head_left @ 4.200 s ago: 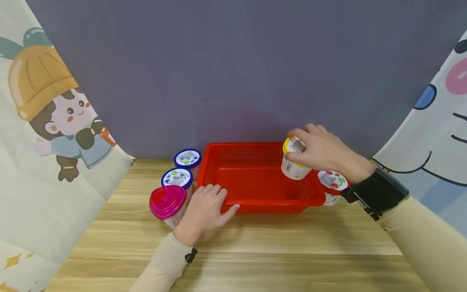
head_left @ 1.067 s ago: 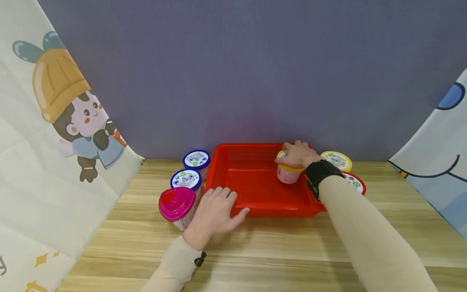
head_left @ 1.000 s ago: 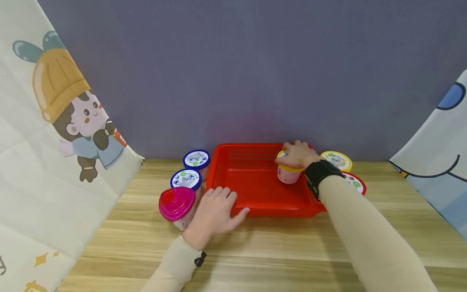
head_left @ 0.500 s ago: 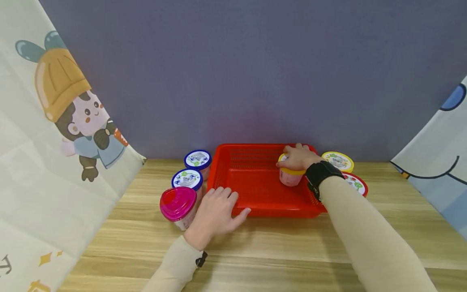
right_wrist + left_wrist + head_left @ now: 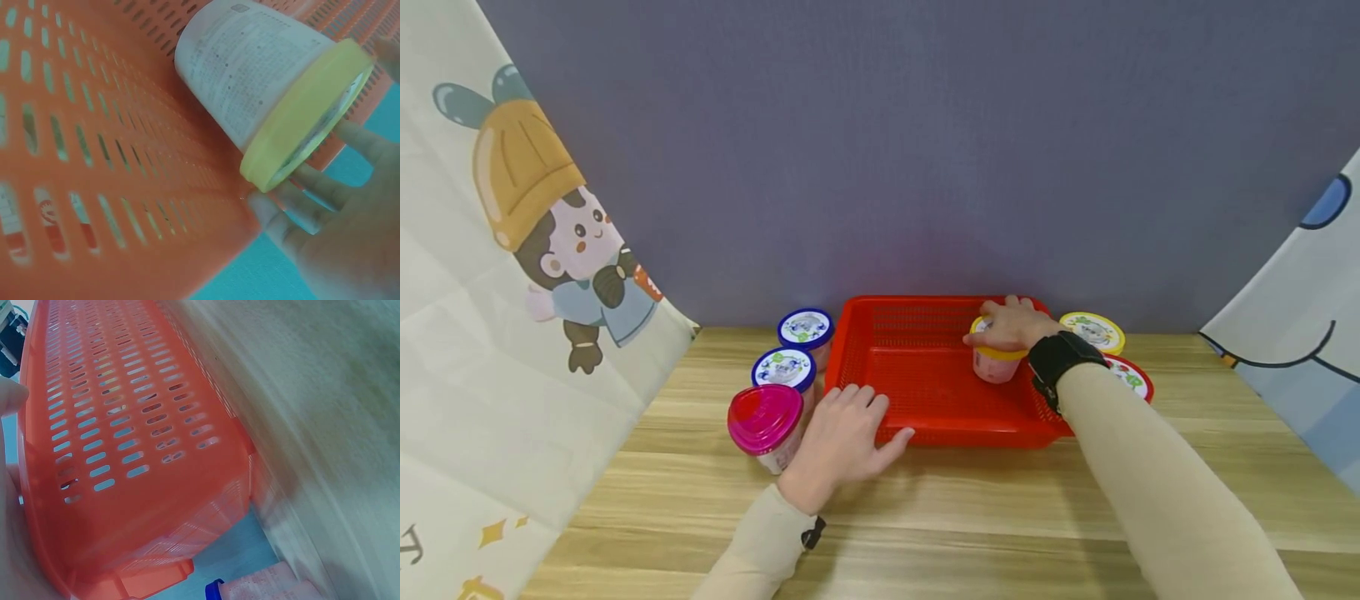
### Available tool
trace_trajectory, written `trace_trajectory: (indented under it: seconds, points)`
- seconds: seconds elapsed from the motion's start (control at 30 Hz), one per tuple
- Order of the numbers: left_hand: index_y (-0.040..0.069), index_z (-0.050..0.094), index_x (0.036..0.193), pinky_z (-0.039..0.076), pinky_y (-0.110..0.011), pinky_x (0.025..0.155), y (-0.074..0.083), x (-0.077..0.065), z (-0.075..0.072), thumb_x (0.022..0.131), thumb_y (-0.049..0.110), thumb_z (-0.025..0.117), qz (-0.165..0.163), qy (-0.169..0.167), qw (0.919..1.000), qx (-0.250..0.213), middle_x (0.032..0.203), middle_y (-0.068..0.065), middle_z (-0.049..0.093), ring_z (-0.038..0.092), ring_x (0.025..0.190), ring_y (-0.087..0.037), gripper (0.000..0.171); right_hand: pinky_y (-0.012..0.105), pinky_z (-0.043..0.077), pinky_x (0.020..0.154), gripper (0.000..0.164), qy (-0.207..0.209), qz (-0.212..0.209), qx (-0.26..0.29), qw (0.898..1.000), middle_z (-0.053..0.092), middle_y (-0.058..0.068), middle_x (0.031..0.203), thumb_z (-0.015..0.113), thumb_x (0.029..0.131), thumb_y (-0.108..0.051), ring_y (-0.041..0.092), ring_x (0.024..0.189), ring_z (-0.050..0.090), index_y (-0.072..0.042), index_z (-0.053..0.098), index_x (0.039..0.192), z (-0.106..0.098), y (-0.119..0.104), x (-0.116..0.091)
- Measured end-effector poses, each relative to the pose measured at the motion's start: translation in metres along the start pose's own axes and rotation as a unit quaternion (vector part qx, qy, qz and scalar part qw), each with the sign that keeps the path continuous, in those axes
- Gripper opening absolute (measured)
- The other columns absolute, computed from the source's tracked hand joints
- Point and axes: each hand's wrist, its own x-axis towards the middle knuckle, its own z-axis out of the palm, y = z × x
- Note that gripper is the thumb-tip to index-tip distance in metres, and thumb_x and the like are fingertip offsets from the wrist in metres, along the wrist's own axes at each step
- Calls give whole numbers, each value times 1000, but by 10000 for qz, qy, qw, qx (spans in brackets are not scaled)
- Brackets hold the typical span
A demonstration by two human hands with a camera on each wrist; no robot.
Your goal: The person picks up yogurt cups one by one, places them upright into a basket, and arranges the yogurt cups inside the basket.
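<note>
My right hand (image 5: 1011, 323) reaches into the red plastic basket (image 5: 951, 435) and holds a yellow-lidded tub (image 5: 992, 368) by its lid from above. In the right wrist view, the tub (image 5: 250, 69) lies near the slotted wall, with my fingers (image 5: 312, 194) at the lid's edge. My left hand (image 5: 842, 437) rests on the basket's near left corner, thumb spread out to the side. Beside it on the left stands a tub with a magenta heart-shaped lid (image 5: 765, 417). Two blue-lidded tubs (image 5: 784, 368) stand behind that one, left of the basket.
Right of the basket stand another yellow-lidded tub (image 5: 1093, 332) and a red-lidded tub (image 5: 1131, 377), partly hidden by my right arm. A wooden table (image 5: 970, 525) lies beneath. A grey backdrop (image 5: 917, 167) rises behind the basket, and printed cloths hang at both sides.
About four seconds ago my right hand held a yellow-lidded tub higher, over the basket's right rim. Now it holds one lower, inside. A yellow-lidded tub has come into sight on the right.
</note>
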Motion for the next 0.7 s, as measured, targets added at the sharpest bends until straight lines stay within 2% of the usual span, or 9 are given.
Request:
trace_trajectory:
  seconds: [0.37,0.7]
  points:
    - [13,68,92,47,-34,67,3,1,-4,94,58,54,-1,-58,10000,45,82,-2,64,58,75,-21,47,65,34,106,76,208,-266,-208,9992,41,25,136,60,90,-56,45,124,36,-10,46,149,-11,-3,-10]
    - [12,69,93,48,-35,69,3,-1,-6,95,58,53,-17,-121,9999,-20,83,-3,64,59,76,-22,48,66,37,100,71,317,-622,-345,9970,39,22,146,57,94,-55,47,127,35,-11,48,149,-22,-2,-28]
